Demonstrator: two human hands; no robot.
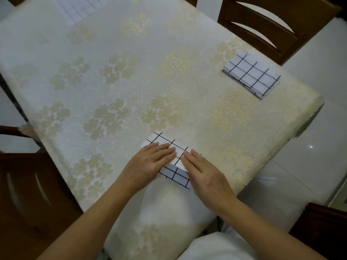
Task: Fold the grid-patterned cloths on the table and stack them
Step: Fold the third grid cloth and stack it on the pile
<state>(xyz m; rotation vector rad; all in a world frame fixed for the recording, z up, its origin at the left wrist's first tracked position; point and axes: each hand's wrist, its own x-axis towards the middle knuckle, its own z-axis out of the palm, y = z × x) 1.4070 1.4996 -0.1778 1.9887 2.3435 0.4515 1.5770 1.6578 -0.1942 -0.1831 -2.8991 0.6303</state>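
Note:
A small folded white cloth with a black grid [174, 147] lies at the table's near edge. My left hand [150, 162] rests flat on its left part, fingers together. My right hand [204, 173] lies flat on its right part, and the two hands' fingertips nearly meet. Both palms cover much of the cloth. A second folded grid cloth [251, 76] lies flat at the table's right edge, far from both hands. A pale unfolded grid cloth [78, 8] lies at the far left, cut off by the frame's top.
The table wears a cream cloth with gold flower patterns [131, 81]. Wooden chairs stand at the far right [272, 25], the left [28, 184] and the near right corner [323, 222]. White glossy floor [309, 137] runs along the right side.

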